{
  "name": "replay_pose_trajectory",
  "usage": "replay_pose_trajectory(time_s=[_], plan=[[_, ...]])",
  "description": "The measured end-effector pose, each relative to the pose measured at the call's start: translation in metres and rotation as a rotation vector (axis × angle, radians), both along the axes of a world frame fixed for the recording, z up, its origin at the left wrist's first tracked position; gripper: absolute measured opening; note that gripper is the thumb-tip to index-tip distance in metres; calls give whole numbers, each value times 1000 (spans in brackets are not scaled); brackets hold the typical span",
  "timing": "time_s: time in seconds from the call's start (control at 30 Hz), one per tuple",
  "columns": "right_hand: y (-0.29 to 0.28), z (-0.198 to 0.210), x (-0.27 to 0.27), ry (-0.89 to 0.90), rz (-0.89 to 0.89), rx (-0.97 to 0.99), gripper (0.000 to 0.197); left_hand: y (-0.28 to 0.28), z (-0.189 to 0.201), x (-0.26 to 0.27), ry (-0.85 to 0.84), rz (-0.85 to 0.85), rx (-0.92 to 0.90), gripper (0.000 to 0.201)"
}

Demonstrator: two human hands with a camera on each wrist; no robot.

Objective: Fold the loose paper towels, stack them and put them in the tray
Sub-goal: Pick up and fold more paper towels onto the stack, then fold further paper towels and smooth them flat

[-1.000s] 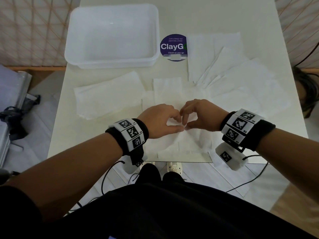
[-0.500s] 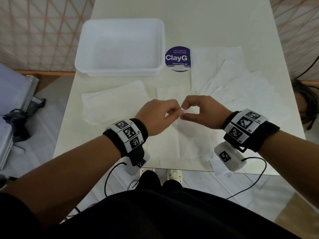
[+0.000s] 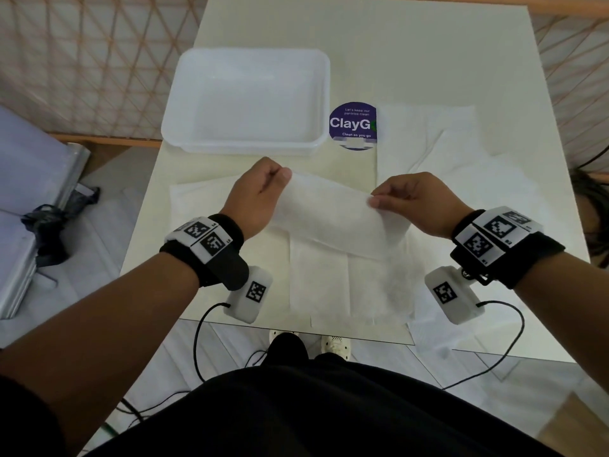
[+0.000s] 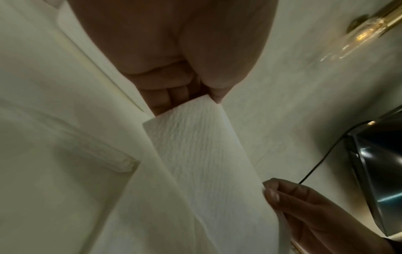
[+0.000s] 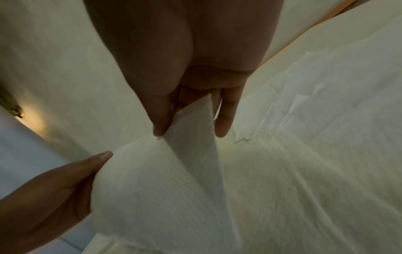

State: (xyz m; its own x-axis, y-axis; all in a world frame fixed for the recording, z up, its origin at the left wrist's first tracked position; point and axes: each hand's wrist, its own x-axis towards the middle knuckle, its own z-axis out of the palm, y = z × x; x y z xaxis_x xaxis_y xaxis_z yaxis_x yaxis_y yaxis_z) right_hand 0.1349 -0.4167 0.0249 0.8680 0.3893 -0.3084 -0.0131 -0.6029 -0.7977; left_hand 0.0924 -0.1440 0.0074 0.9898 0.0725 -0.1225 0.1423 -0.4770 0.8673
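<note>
A white paper towel (image 3: 329, 214) is stretched in the air between my two hands above the table's near middle. My left hand (image 3: 280, 174) pinches its left corner, thumb against curled fingers (image 4: 174, 92). At the right corner my right hand (image 3: 375, 201) pinches the sheet (image 5: 191, 120) between thumb and fingers. The towel's lower edge hangs onto another flat towel (image 3: 349, 285) at the table's front edge. An empty white plastic tray (image 3: 178, 133) stands at the back left. A folded towel (image 3: 194, 206) lies left of my left hand. Loose overlapping towels (image 3: 445, 153) lie at the right.
A round purple ClayGo sticker (image 3: 352, 125) sits right of the tray. Cables hang from the wrist cameras below the table's front edge (image 3: 296, 328). A grey case (image 3: 29, 199) stands on the floor at left. Lattice screens flank the table.
Both hands, which met at the towel's middle near the table, have risen and spread apart, left hand going far-left and right hand right, lifting the towel taut between them.
</note>
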Motion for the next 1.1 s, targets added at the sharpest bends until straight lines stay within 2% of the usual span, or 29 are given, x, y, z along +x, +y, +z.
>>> replay_pose_trajectory(time_s=[0.17, 0.3, 0.4, 0.53, 0.7, 0.83, 0.9, 1.0, 1.1], plan=[[-12, -9, 2, 39, -18, -58, 14, 2, -16, -3, 113, 70, 2, 31], [-17, -17, 2, 62, -27, -119, 14, -5, -21, -7, 282, 137, -150, 44], [-19, -27, 2, 35, -53, -192, 19, -10, -25, -14, 382, 97, -174, 43], [-22, -37, -4, 40, -34, -259, 29, -13, -29, -22, 358, 55, -120, 26], [-23, -42, -8, -26, -22, -324, 24, -14, -35, -24, 339, 13, 17, 25], [-16, -39, -13, -58, -9, -300, 22, -16, -30, -24, 196, -4, 192, 15], [-9, -34, -14, -42, -37, -200, 27, -10, -26, -23, 168, 42, 134, 14], [5, -28, -13, 17, -112, 31, 27, 11, -17, -19, 150, 133, -59, 15], [18, -30, -7, 24, -173, 87, 21, 36, -6, -18, 141, 241, -246, 14]])
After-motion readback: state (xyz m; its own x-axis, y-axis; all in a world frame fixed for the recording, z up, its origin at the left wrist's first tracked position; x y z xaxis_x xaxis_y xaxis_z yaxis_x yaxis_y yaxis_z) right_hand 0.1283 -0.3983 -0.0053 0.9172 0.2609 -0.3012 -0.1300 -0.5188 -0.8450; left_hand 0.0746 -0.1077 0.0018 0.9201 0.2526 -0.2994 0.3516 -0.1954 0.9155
